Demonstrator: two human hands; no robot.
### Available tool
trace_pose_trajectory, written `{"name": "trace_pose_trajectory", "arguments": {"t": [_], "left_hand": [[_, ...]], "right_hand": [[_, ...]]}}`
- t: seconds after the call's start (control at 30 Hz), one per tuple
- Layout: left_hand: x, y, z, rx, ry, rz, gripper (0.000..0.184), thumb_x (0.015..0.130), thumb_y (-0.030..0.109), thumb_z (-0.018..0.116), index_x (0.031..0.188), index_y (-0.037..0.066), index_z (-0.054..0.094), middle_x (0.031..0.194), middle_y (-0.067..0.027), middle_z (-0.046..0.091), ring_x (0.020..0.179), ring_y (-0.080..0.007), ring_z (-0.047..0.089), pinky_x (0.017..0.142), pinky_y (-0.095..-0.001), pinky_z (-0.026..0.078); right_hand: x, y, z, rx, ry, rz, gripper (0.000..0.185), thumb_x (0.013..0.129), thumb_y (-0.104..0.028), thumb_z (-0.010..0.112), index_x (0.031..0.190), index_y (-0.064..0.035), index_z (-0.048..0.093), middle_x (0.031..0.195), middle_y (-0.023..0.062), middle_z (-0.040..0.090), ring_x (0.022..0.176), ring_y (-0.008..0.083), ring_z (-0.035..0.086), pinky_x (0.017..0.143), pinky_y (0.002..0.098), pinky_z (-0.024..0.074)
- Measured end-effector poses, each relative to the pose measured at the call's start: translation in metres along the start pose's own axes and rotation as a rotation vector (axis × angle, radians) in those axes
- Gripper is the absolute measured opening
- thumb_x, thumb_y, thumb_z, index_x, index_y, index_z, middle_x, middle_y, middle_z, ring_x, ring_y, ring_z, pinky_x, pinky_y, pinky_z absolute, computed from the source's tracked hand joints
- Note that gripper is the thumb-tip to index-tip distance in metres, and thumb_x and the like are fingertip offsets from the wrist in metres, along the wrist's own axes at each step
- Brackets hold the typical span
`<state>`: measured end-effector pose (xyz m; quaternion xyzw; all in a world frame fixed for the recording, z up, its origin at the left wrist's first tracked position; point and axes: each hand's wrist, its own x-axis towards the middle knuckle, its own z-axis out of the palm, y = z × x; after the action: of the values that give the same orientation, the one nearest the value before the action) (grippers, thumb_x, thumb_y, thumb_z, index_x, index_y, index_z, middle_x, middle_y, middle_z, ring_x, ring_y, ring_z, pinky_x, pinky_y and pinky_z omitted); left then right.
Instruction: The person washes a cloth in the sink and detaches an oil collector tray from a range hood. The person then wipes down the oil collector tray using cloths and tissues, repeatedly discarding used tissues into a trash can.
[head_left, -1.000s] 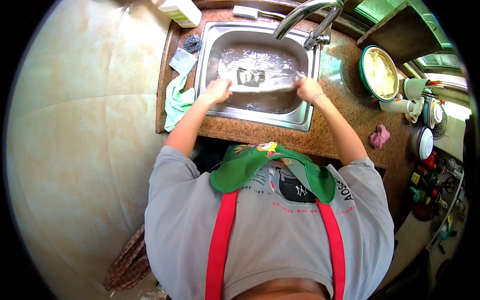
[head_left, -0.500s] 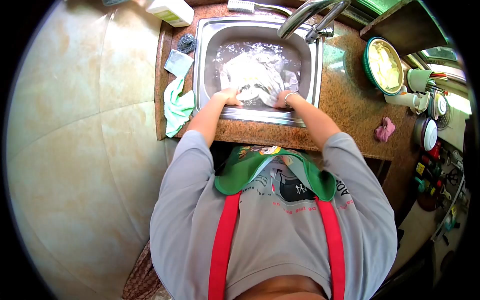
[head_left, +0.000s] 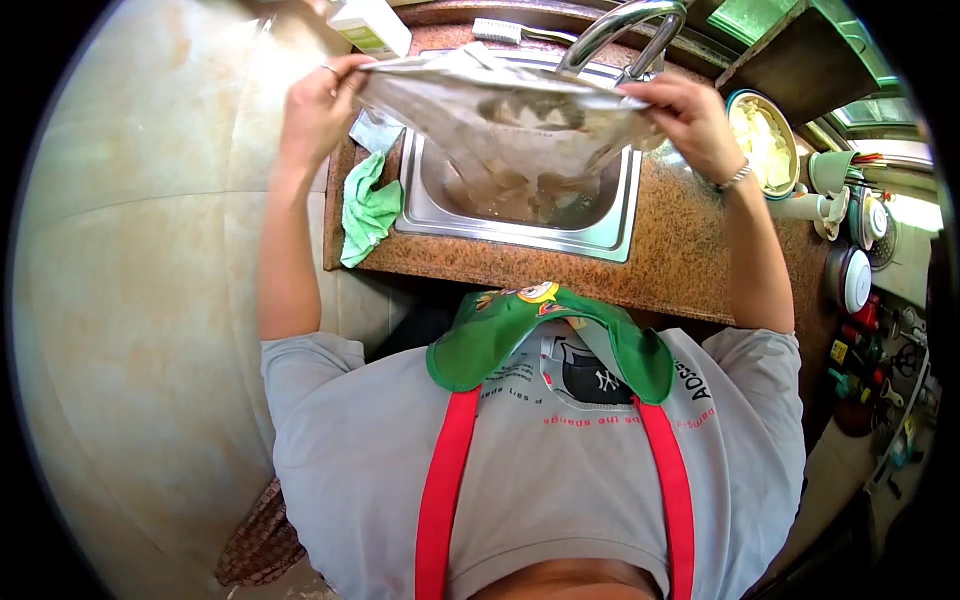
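Blurred cloth [head_left: 540, 112], sink [head_left: 520, 235] partly hidden

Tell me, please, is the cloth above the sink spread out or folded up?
Spread out. The left hand and right hand stretch the cloth by its edge, and it hangs wide above the sink.

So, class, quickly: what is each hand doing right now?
Left hand: closed on one edge of the wet cloth.
Right hand: closed on its other end.

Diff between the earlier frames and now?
The wet cloth went from down in the sink to stretched out above it. Left hand and right hand rose and spread apart, gripping its upper corners. No grip release visible. Unchanged: green towel, brush, faucet.
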<state>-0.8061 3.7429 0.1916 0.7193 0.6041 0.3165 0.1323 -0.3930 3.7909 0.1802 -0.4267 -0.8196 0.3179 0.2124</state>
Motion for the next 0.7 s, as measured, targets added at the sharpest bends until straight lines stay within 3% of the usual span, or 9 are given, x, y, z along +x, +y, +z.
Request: {"name": "trace_pose_trajectory", "arguments": {"t": [0.07,0.13,0.23,0.33,0.43,0.47,0.53,0.63,0.7], "left_hand": [[0.005,0.015,-0.018,0.003,0.042,0.012,0.02,0.09,0.005,0.059,0.108,0.006,0.068,0.089,-0.0058,0.069,0.079,-0.0105,0.062,0.07,-0.0234,0.049],[0.005,0.024,-0.027,0.065,0.09,0.103,0.021,0.089,0.004,0.06,0.108,0.007,0.068,0.089,-0.0048,0.069,0.079,-0.0105,0.062,0.07,-0.0237,0.049],[-0.006,0.014,-0.005,-0.03,0.014,0.024,0.021,0.087,0.002,0.061,0.107,0.006,0.068,0.093,-0.0057,0.069,0.081,-0.0108,0.063,0.072,-0.0239,0.05],[-0.031,-0.02,0.046,-0.048,-0.221,-0.146,0.021,0.086,0.001,0.061,0.105,0.007,0.068,0.096,-0.008,0.07,0.084,-0.0156,0.065,0.074,-0.0274,0.052],[-0.067,-0.054,0.117,0.011,-0.431,-0.146,0.021,0.083,0.01,0.067,0.103,0.003,0.069,0.096,-0.0147,0.068,0.085,-0.0242,0.065,0.078,-0.0337,0.051],[-0.078,-0.056,0.137,0.005,-0.516,-0.208,0.021,0.085,0.015,0.063,0.101,0.004,0.069,0.094,-0.0167,0.067,0.088,-0.03,0.063,0.083,-0.0384,0.049],[-0.1,-0.074,0.179,0.087,-0.697,-0.15,0.021,0.085,0.015,0.061,0.101,0.004,0.069,0.1,-0.0186,0.067,0.096,-0.0323,0.063,0.087,-0.0402,0.049],[-0.131,-0.095,0.227,0.058,-0.844,-0.176,0.029,0.081,0.021,0.067,0.105,0.004,0.068,0.101,-0.0195,0.066,0.097,-0.0351,0.063,0.085,-0.0412,0.049],[-0.135,-0.091,0.238,0.033,-0.823,-0.124,0.031,0.08,0.02,0.067,0.107,0.004,0.067,0.1,-0.0194,0.067,0.094,-0.0361,0.063,0.085,-0.0414,0.049]], "right_hand": [[-0.002,-0.024,-0.023,0.01,0.083,-0.15,0.026,0.082,-0.001,0.063,0.107,-0.008,0.069,0.087,0.005,0.063,0.079,0.0145,0.061,0.07,0.0266,0.0489],[-0.003,-0.034,-0.028,0.073,0.118,-0.179,0.026,0.083,0.0,0.063,0.106,-0.0082,0.07,0.085,0.0047,0.063,0.077,0.0141,0.061,0.069,0.0263,0.0497],[-0.008,-0.011,-0.009,0.067,0.104,-0.133,0.024,0.083,0.0,0.062,0.104,-0.0091,0.071,0.086,0.0045,0.065,0.076,0.0127,0.06,0.067,0.0263,0.0502],[-0.014,0.016,0.027,-0.032,-0.081,0.112,0.024,0.082,0.0,0.061,0.099,-0.0112,0.073,0.09,0.0055,0.068,0.073,0.0129,0.061,0.064,0.0252,0.0511],[-0.026,0.072,0.094,-0.18,-0.264,0.2,0.025,0.08,-0.002,0.059,0.097,-0.0127,0.073,0.094,0.0078,0.068,0.076,0.0191,0.064,0.072,0.0308,0.0532],[-0.032,0.089,0.117,-0.259,-0.324,0.215,0.024,0.078,-0.004,0.06,0.096,-0.0138,0.074,0.096,0.0091,0.068,0.078,0.0215,0.065,0.075,0.0335,0.0536],[-0.041,0.12,0.166,-0.357,-0.486,0.287,0.021,0.076,-0.012,0.063,0.095,-0.0121,0.074,0.098,0.0137,0.068,0.087,0.026,0.066,0.082,0.0366,0.0525],[-0.022,0.103,0.189,-0.426,-0.953,0.279,0.025,0.08,-0.024,0.061,0.092,-0.0046,0.072,0.098,0.0193,0.068,0.095,0.031,0.065,0.086,0.0379,0.0513],[-0.006,0.139,0.242,-0.358,-0.738,0.322,0.029,0.076,-0.026,0.067,0.1,-0.0093,0.07,0.099,0.016,0.069,0.097,0.0304,0.065,0.087,0.0384,0.0508]]}}
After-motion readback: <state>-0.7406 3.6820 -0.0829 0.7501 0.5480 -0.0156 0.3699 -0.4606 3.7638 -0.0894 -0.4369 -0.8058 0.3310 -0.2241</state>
